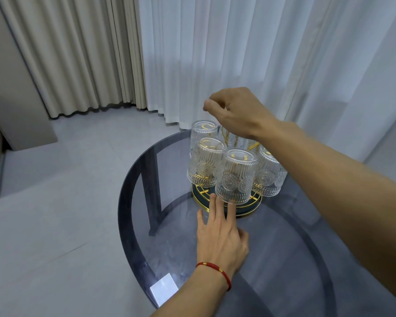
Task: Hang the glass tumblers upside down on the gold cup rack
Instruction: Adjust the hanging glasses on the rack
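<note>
The gold cup rack (242,212) with its round dark tray stands on the smoky glass table (284,259). Several embossed glass tumblers hang upside down on it: one at the front (236,177), one to the left (205,162), one behind it (202,131) and one on the right (269,172). My left hand (220,234) lies flat on the table, fingertips touching the tray's rim under the front tumbler. My right hand (233,110) hovers above the rack's top with fingers curled loosely, and holds nothing that I can see. The rack's central handle is hidden behind it.
The round table stands on a grey tiled floor. A white sheer curtain (261,53) hangs close behind the rack and beige drapes (78,53) hang at the left. A bright patch of reflected light (164,288) lies on the glass near the front edge.
</note>
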Demonstrator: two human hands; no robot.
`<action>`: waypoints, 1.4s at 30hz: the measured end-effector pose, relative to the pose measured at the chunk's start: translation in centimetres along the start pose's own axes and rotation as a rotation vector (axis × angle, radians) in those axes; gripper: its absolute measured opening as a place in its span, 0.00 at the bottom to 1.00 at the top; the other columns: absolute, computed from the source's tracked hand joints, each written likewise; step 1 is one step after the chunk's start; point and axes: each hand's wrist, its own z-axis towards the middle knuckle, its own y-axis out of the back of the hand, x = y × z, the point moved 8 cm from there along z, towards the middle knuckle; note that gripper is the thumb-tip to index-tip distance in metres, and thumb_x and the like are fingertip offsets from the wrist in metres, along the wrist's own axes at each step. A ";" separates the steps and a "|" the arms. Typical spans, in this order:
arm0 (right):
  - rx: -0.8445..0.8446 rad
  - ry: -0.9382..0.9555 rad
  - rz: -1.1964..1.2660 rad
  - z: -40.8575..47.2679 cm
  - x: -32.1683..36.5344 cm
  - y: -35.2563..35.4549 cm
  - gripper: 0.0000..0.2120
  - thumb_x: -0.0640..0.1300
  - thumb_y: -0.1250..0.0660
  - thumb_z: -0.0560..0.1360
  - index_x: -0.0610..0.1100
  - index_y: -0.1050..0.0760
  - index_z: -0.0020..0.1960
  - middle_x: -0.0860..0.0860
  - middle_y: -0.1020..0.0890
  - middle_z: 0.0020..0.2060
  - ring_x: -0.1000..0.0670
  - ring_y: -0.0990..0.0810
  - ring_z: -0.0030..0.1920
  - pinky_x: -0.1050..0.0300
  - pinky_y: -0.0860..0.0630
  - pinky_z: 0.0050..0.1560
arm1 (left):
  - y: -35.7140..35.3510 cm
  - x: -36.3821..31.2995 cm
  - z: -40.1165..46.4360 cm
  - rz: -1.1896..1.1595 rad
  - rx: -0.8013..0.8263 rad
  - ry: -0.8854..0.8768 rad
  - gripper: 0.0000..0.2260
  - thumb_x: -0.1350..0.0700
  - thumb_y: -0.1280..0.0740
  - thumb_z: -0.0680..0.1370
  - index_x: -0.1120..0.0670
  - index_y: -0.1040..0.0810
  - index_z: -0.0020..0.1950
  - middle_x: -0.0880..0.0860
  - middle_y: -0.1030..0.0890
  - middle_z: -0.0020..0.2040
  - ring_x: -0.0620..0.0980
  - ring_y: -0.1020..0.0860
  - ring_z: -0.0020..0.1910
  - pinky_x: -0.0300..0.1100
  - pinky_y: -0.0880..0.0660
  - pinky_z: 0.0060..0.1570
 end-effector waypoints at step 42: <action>0.241 -0.069 -0.223 -6.1 0.4 -4.6 0.37 0.67 0.30 0.72 0.45 0.28 0.71 0.47 0.19 0.64 0.43 0.23 0.66 0.40 0.31 0.68 | 0.1 -0.1 0.0 0.027 -0.008 -0.009 0.27 0.47 0.43 0.76 0.54 0.36 0.75 0.60 0.38 0.79 0.60 0.46 0.81 0.63 0.36 0.72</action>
